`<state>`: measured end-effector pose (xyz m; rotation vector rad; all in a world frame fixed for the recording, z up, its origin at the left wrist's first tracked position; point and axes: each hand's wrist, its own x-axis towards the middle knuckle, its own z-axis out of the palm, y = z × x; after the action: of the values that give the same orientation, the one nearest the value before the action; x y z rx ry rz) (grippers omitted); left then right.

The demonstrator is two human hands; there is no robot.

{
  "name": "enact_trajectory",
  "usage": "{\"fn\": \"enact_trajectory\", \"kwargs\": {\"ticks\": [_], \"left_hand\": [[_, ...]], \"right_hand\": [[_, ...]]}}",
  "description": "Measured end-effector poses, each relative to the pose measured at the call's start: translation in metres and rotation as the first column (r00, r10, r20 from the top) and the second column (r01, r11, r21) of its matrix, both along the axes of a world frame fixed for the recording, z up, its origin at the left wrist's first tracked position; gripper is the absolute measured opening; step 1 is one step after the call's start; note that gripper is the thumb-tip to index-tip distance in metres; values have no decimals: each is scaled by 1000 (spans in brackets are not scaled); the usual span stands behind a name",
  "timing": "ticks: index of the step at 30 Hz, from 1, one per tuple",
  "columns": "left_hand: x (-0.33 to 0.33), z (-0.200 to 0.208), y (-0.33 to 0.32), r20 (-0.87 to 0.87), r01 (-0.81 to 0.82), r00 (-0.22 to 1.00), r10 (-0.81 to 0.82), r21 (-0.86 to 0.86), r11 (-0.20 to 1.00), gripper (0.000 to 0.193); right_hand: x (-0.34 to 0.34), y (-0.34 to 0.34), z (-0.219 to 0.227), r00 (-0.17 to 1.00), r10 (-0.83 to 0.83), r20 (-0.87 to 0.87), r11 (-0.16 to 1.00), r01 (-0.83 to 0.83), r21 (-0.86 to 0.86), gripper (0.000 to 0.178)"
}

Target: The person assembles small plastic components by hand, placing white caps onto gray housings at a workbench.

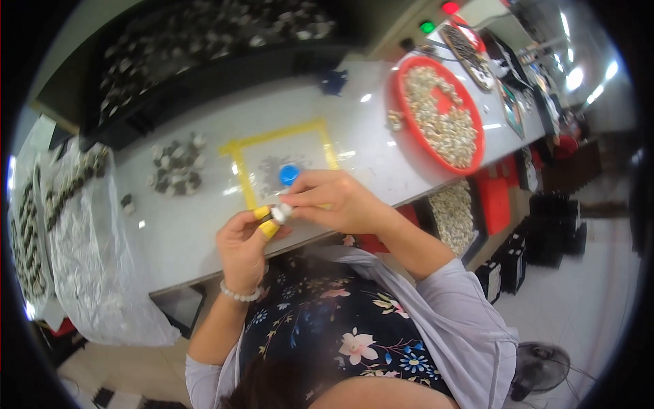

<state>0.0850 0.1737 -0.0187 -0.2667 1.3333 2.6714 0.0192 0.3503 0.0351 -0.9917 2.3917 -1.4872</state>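
Note:
My left hand (246, 240), with yellow tape around its thumb and a finger, is closed on a small white-and-dark piece (280, 213) above the table's near edge. My right hand (340, 199) meets it from the right, thumb and fingers pinched against the white side of the piece. Whatever else those fingertips may hold is too small to make out. Just beyond the hands a round blue cap (289, 174) sits among grey specks, inside a square of yellow tape (278, 136) stuck on the white table (368, 136).
Similar pieces (178, 165) lie loosely to the left, near a plastic sheet (95, 266) with strung pieces. A black tray (218, 65) of pieces stands at the back. To the right is a red basin (402, 85) holding small pale pieces; a dark blue scrap (334, 82) lies farther back.

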Motion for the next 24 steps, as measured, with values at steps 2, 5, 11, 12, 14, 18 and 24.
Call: {"fn": "enact_trajectory", "kwargs": {"ticks": [2, 5, 11, 12, 14, 18, 24], "left_hand": [[-1, 2, 2, 9, -12, 1000, 12, -14, 1000, 17], [-2, 4, 1, -24, 70, 997, -72, -75, 995, 19], [-1, -4, -5, -109, 67, 992, -65, 13, 998, 23], [-2, -4, -3, -117, 75, 991, -72, 16, 997, 23], [0, 0, -4, -109, 64, 992, -67, -28, 998, 23], [1, -1, -5, -119, 65, 991, -67, -23, 998, 23], [6, 9, -8, -109, 8, 994, -7, 11, 1000, 24]], "right_hand": [[0, 9, 4, 1000, -5, -4, 1000, 5, 2, 23], [1, 26, 10, 981, 12, 196, 998, -24, 60, 25], [-9, 103, -7, 745, -435, -506, 673, 642, 367, 44], [-10, 110, -11, 684, -438, -583, 586, 709, 391, 47], [-10, 107, -15, 684, -428, -591, 550, 716, 430, 49], [-25, 94, -22, 674, -488, -554, 422, 738, 527, 52], [-44, 94, -37, 606, -524, -599, 377, 795, 474, 47]]}}
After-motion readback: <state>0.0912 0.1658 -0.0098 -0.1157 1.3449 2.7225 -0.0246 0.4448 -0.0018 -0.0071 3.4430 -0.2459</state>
